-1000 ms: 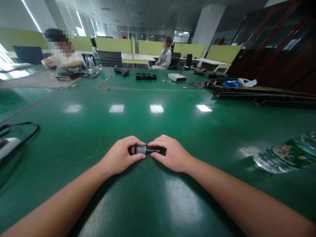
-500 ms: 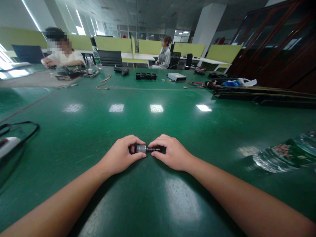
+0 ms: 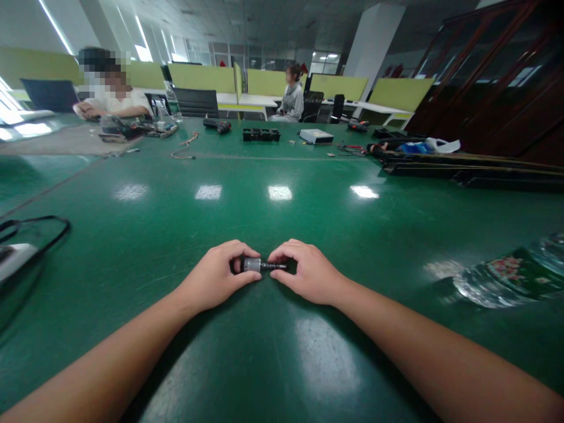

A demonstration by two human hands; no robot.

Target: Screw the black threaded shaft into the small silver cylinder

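Observation:
Between my hands a small motor (image 3: 252, 264) lies sideways just over the table, with a silver can, a dark end on the left and a dark ridged shaft (image 3: 273, 267) pointing right. My left hand (image 3: 219, 273) is closed round the can, thumb on the near side and fingers on the far side. The thumb and fingers of my right hand (image 3: 309, 272) close about the shaft from both sides. Whether the right fingertips press on the shaft is hard to tell.
On the green table (image 3: 247, 220), a large water bottle (image 3: 511, 277) lies at the right. A white device (image 3: 15, 261) with a black cable is at the left. Further back are a power drill (image 3: 217, 126), a black frame (image 3: 261, 135), a silver box (image 3: 316, 137) and two seated people.
The fingers of my right hand have shifted very slightly right along the shaft, so a little more of it shows. The left hand keeps its hold on the motor.

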